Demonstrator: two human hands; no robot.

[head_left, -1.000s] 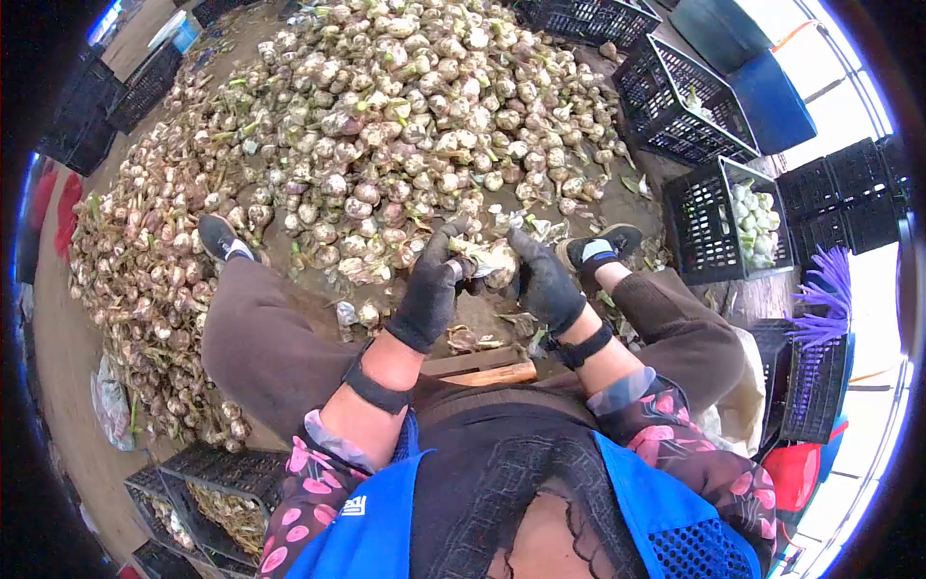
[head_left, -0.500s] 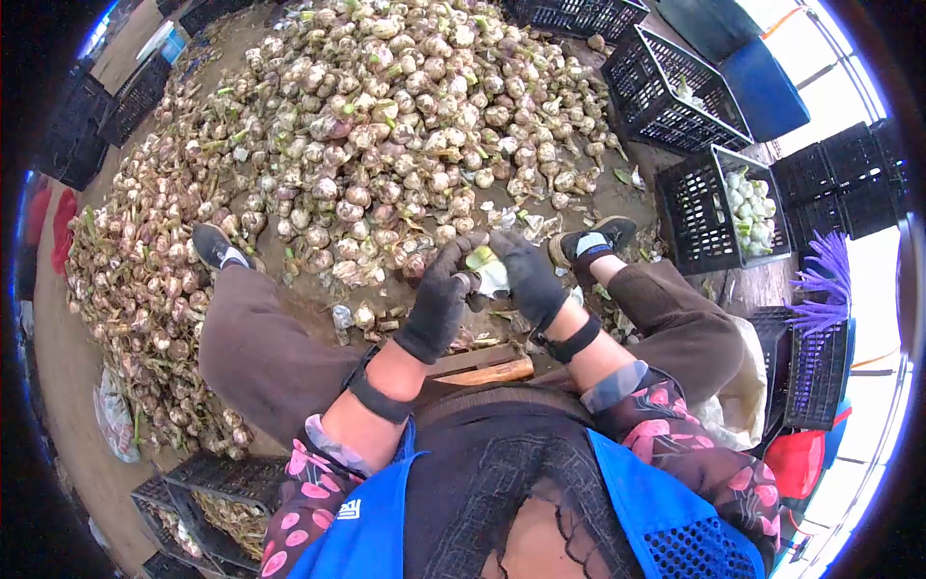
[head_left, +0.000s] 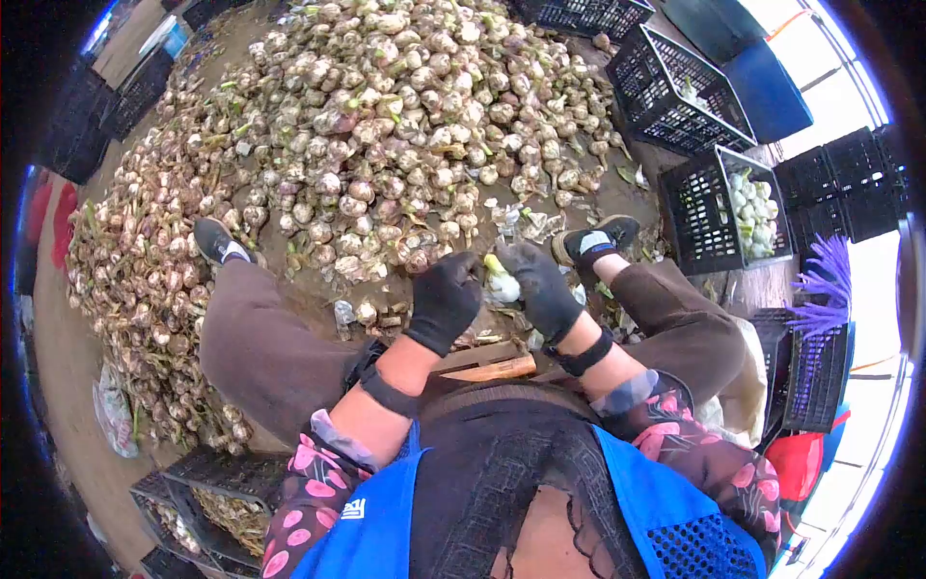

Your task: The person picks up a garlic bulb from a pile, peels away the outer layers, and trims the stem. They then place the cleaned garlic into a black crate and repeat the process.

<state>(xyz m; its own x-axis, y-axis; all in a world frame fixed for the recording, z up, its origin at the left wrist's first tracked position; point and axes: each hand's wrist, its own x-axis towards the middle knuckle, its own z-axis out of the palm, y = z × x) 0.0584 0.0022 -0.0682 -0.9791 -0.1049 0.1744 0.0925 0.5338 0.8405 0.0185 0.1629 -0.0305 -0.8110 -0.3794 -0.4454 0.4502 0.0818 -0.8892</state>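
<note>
Between my gloved hands is a peeled white garlic bulb [head_left: 502, 286] with a short yellow-green stem. My right hand [head_left: 542, 289], in a dark glove, holds the bulb from its right side. To the left of the bulb, slightly apart from it, my left hand [head_left: 446, 301] is closed, and what its fingers hold, if anything, is hidden. A large heap of unpeeled garlic [head_left: 386, 125] spreads on the ground beyond my hands and to the left. Loose skins [head_left: 526, 224] lie just past my fingers.
A black crate with peeled bulbs [head_left: 696, 217] stands at the right, another black crate [head_left: 666, 96] behind it. A purple bundle [head_left: 825, 285] lies on stacked crates. Blue containers [head_left: 767, 92] stand back right. More crates [head_left: 231, 478] are at lower left. My shoes [head_left: 214, 239] flank the heap's edge.
My hands have moved apart. The left hand has shifted off the bulb and curled closed. More of the white bulb shows beside my right hand.
</note>
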